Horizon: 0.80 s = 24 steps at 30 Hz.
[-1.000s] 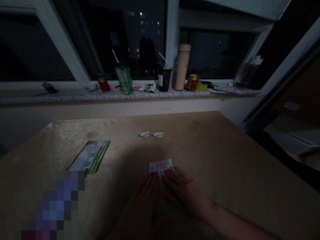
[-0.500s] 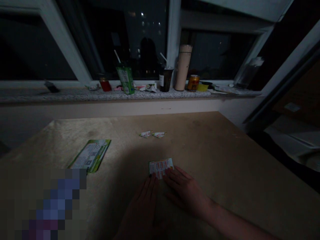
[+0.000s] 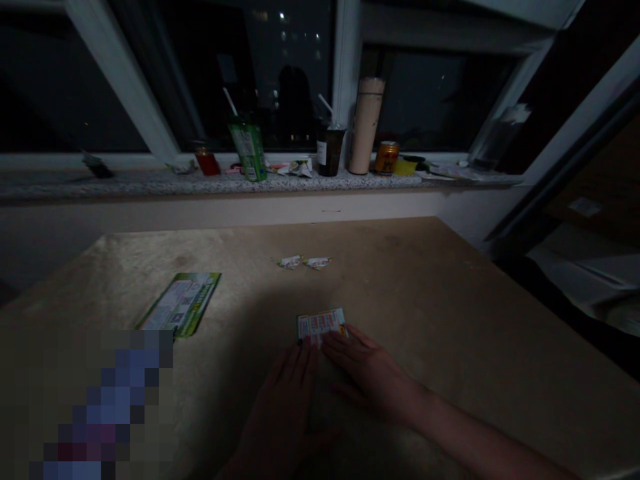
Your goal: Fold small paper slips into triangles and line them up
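A small printed paper piece (image 3: pixel 320 322), white with green edges and rows of coloured print, lies flat on the brown table (image 3: pixel 425 280). My left hand (image 3: pixel 285 387) rests flat with its fingertips on the paper's lower left edge, fingers stretched out. From the right, my right hand (image 3: pixel 367 367) lies over the lower right part of the same paper, its fingers extended and pressing down. The fingers hide the paper's lower edge. Beyond it, two small folded paper pieces (image 3: pixel 290 262) sit side by side. A green and white printed packet (image 3: pixel 185 303) lies to the left.
Along the granite windowsill (image 3: pixel 165 187) stand a red jar (image 3: pixel 207 161), a green cup with a straw (image 3: pixel 249 150), a dark cup (image 3: pixel 330 152), a pink flask (image 3: pixel 367 127) and an orange can (image 3: pixel 387 159). A blurred-out area covers the lower left.
The view has tipped slightly, so the scene sits a little higher. My right fingers have slid slightly left over the paper toward my left hand, which stays at the paper's lower edge.
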### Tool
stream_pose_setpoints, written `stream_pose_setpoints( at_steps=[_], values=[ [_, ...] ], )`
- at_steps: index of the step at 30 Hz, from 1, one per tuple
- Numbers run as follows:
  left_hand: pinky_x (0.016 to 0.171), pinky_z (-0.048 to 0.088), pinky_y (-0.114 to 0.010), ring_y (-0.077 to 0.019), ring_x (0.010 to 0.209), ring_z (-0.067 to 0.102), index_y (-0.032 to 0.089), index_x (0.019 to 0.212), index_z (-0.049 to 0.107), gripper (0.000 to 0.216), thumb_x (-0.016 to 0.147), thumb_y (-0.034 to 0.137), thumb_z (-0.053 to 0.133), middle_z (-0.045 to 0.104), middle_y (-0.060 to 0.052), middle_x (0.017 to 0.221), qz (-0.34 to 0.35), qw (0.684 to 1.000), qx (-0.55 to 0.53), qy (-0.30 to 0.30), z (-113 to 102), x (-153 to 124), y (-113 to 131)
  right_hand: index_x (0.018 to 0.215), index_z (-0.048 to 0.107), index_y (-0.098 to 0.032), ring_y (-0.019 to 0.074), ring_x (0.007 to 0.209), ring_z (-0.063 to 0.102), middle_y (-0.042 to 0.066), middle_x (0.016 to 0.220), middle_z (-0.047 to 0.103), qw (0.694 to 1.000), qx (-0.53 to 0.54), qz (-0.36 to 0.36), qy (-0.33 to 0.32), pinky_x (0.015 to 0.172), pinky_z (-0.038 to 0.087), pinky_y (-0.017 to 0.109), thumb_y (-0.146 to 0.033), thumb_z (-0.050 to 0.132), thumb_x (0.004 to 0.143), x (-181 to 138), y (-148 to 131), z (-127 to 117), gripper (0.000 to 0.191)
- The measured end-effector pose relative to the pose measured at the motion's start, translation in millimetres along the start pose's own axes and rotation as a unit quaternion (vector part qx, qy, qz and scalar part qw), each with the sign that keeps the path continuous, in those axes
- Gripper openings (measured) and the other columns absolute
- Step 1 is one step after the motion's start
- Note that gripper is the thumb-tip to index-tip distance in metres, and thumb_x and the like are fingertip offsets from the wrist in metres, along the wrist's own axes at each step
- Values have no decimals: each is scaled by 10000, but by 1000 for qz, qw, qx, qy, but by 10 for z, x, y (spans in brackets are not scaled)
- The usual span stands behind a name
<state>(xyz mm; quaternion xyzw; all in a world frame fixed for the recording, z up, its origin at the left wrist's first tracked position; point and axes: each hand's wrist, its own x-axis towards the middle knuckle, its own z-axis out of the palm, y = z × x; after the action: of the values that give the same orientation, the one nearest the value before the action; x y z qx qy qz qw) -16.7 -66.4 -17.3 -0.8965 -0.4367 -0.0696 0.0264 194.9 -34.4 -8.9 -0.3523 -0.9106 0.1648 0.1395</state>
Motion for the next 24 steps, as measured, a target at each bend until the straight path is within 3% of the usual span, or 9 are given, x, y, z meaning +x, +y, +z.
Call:
stream_pose_setpoints(
  at_steps=[4, 12, 19, 24],
  values=[
    [1039, 327, -453, -347, 1269, 397, 64, 1387, 365, 930, 706, 664, 567, 362, -195, 1426, -13, 1000, -14, -21, -8, -19, -11, 1407, 339, -181, 188, 1325, 347, 76, 1429, 402, 1000, 6, 0, 14, 1155, 143, 419, -354, 487, 899, -20, 10, -5, 557],
    [1040, 336, -441, -347, 1292, 361, 51, 1385, 358, 966, 679, 664, 601, 343, -207, 1433, -23, 998, -41, -31, -11, -19, -14, 1317, 480, -149, 182, 1271, 429, 88, 1349, 505, 999, -1, 18, 45, 1143, 222, 381, -286, 468, 911, -41, -10, -6, 428],
    [1023, 360, -445, -345, 1282, 378, 42, 1384, 358, 947, 699, 657, 579, 332, -214, 1433, -10, 999, -21, -40, -25, -5, -20, 1335, 454, -157, 183, 1276, 424, 87, 1348, 506, 999, -7, 5, 47, 1151, 188, 410, -287, 460, 911, -75, 5, -21, 444],
    [1029, 352, -446, -348, 1271, 395, 51, 1364, 399, 919, 686, 636, 604, 358, -212, 1420, -25, 998, -19, -49, -70, 30, 5, 1291, 504, -135, 201, 1248, 460, 100, 1314, 538, 995, -30, 34, 84, 1130, 257, 411, -276, 491, 893, -97, -19, 11, 422]
  ],
)
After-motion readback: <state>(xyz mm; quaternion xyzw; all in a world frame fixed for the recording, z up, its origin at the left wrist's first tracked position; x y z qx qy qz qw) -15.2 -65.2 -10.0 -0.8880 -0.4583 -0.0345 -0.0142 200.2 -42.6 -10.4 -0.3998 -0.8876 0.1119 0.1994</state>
